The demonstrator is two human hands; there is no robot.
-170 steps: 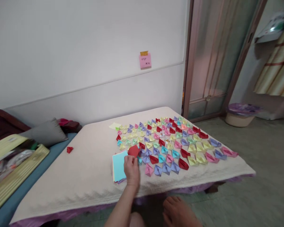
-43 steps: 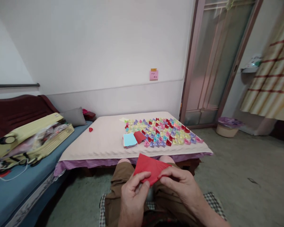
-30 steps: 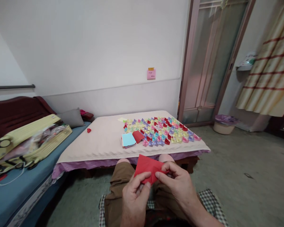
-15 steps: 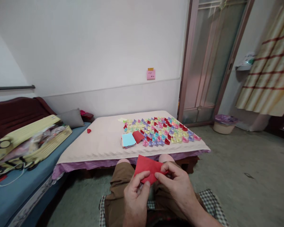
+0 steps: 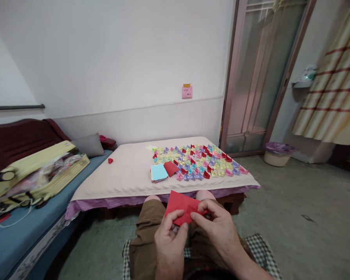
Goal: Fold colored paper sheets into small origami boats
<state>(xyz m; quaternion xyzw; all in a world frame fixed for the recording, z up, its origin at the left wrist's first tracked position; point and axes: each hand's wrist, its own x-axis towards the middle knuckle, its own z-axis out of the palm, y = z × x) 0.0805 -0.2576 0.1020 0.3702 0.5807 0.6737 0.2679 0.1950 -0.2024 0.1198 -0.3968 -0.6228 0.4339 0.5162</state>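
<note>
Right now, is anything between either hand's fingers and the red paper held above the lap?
Nothing visible: the left hand and right hand both pinch the red paper directly. Its underside is hidden, so I can't tell there.

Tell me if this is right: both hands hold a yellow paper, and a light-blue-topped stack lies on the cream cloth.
Only the colour is wrong: in the head view, the left hand and right hand hold a red paper, not yellow. The light-blue-topped stack does lie on the cream cloth.

One held paper (image 5: pixel 178 203), one paper stack (image 5: pixel 159 172).
</note>
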